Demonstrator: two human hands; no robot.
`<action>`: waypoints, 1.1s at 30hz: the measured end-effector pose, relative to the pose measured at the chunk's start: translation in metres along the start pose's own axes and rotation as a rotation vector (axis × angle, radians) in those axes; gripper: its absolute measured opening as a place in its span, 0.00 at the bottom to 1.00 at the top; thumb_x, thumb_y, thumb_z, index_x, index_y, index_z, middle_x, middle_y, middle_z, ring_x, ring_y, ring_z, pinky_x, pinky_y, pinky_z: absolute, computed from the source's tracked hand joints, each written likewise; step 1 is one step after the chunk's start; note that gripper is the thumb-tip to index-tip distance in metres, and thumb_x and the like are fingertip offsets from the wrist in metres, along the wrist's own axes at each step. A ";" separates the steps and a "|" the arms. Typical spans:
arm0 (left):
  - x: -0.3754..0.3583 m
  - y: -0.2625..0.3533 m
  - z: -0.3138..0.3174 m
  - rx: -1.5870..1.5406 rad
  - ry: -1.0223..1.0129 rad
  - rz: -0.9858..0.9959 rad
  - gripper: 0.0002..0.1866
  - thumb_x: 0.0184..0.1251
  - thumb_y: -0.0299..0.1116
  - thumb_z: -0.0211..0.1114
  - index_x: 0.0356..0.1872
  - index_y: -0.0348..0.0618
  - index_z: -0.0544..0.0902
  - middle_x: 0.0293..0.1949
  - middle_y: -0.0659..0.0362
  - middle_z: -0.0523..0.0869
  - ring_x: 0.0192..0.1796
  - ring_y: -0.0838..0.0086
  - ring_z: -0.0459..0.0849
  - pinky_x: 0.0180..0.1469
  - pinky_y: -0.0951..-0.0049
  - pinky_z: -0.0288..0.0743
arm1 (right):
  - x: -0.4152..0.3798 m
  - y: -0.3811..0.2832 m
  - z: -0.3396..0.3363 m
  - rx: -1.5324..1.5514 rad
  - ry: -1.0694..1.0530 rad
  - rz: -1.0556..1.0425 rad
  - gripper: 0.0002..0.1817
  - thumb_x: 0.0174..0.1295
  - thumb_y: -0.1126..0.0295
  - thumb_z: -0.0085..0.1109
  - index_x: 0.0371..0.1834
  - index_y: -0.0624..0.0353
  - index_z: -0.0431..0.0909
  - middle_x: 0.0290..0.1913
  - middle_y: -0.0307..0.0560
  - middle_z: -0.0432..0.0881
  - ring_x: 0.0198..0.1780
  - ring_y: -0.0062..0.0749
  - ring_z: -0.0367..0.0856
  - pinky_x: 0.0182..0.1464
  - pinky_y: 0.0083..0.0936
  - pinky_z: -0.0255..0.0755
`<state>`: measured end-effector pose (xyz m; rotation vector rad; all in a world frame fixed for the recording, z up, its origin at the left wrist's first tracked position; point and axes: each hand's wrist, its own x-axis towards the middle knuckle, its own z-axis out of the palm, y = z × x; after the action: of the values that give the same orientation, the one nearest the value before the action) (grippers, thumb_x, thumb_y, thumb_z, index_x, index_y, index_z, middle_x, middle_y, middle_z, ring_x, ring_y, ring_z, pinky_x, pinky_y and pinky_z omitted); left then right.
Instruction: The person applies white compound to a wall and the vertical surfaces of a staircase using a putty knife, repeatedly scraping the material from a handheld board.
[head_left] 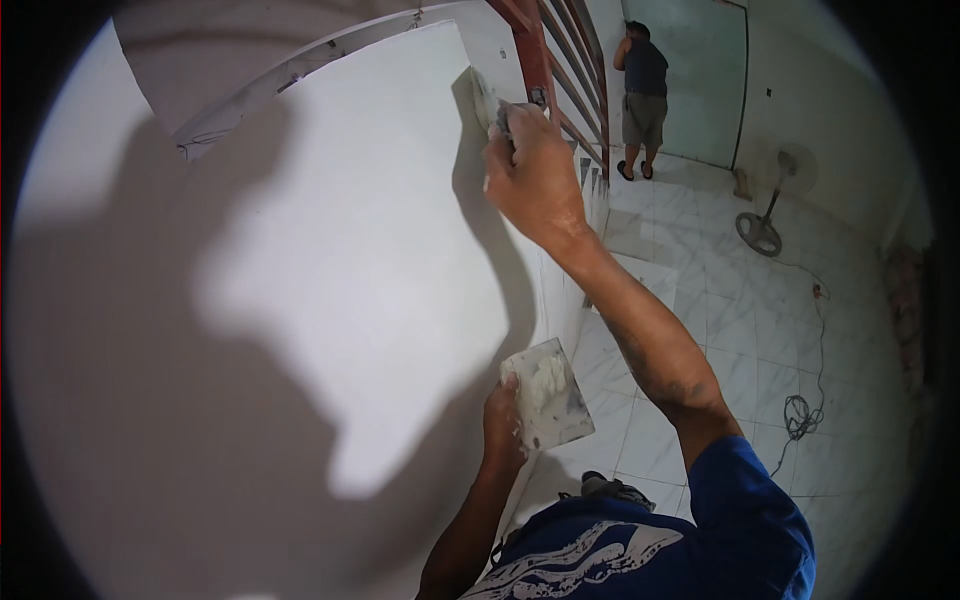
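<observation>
My right hand (540, 170) is raised along the wall's right edge, its fingers closed round the dark handle of a putty knife (485, 100). The knife's blade lies against the white wall (370, 210), close to a reddish-brown railing post. Lower down, my left hand (503, 420) grips a flat rectangular plaster board (568, 412) by its left side, thumb over the face. A mound of off-white putty (545, 382) sits on the board, and smears mark its surface. Broad shadows fall across the wall around both arms.
Stair railing (575, 60) rises just beyond my right hand. Another person (645, 90) stands by a glass door (705, 80) at the back. On the marble-look tiled floor (700, 320) are a standing fan (770, 215) and a coiled cable (800, 418).
</observation>
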<state>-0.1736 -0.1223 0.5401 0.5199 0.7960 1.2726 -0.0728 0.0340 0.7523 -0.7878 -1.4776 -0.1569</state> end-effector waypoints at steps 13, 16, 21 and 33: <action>0.005 -0.005 -0.008 0.066 0.025 -0.009 0.23 0.78 0.44 0.52 0.60 0.34 0.73 0.50 0.51 0.83 0.49 0.65 0.86 0.55 0.65 0.80 | -0.019 -0.066 -0.009 0.062 -0.105 -0.137 0.25 0.56 0.79 0.54 0.59 0.77 0.72 0.46 0.64 0.76 0.46 0.54 0.76 0.50 0.40 0.73; 0.006 -0.009 -0.016 0.100 -0.018 0.045 0.23 0.76 0.45 0.54 0.59 0.34 0.74 0.50 0.51 0.83 0.50 0.66 0.85 0.55 0.66 0.80 | -0.040 -0.068 -0.018 0.284 -0.001 -0.237 0.21 0.59 0.80 0.54 0.57 0.74 0.71 0.41 0.60 0.75 0.37 0.45 0.77 0.41 0.36 0.74; 0.006 -0.011 -0.015 0.069 0.014 0.008 0.23 0.76 0.45 0.54 0.59 0.35 0.74 0.49 0.52 0.83 0.49 0.67 0.85 0.53 0.66 0.81 | -0.041 -0.028 -0.041 0.250 -0.119 0.438 0.12 0.60 0.76 0.54 0.43 0.73 0.72 0.43 0.68 0.74 0.44 0.60 0.77 0.50 0.46 0.72; 0.007 -0.007 -0.012 0.020 0.001 -0.061 0.25 0.78 0.45 0.51 0.62 0.33 0.72 0.53 0.48 0.83 0.51 0.61 0.86 0.55 0.61 0.82 | 0.016 -0.037 -0.010 0.109 -0.275 0.517 0.18 0.64 0.68 0.52 0.38 0.81 0.74 0.41 0.73 0.78 0.53 0.63 0.74 0.58 0.49 0.70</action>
<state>-0.1774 -0.1184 0.5256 0.5078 0.8199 1.2102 -0.0828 0.0070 0.7816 -1.1052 -1.4721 0.4335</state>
